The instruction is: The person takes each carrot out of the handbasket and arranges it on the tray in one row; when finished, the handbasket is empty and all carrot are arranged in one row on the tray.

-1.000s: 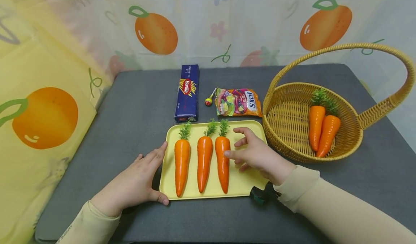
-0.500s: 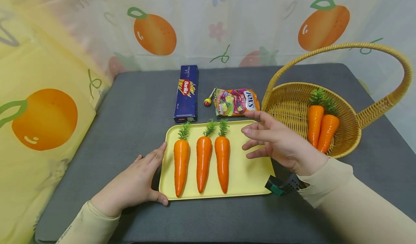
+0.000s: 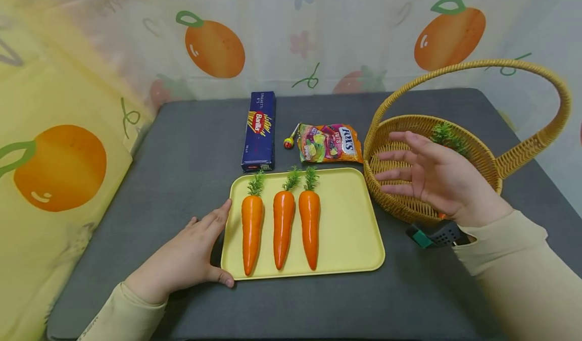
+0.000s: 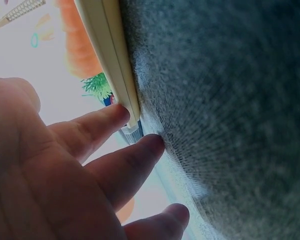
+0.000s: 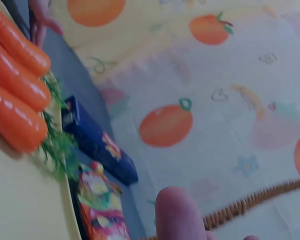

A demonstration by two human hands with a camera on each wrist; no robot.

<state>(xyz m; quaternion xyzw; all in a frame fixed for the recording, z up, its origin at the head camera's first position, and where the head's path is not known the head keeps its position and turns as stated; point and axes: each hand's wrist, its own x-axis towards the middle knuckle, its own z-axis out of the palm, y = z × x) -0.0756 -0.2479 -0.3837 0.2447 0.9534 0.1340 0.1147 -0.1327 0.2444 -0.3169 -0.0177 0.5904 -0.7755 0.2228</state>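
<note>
While left hand (image 3: 186, 255) is touching edge of tray (image 3: 350, 225), likely steadying it, fingers spread, gripping nothing, right hand (image 3: 441, 179) is hovering near basket (image 3: 385, 202), fingers loosely parted, holding nothing; three carrots (image 3: 283, 225) are lying spaced on tray, perhaps avoiding rolling together.

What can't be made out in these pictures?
Head: the basket carrots, mostly hidden by the right grip.
Head: fine print on the spaghetti box, too small.
Left wrist: tip of the blurred carrot, past the top edge.
Right wrist: part of the candy bag, cut off by the bottom edge.
</note>
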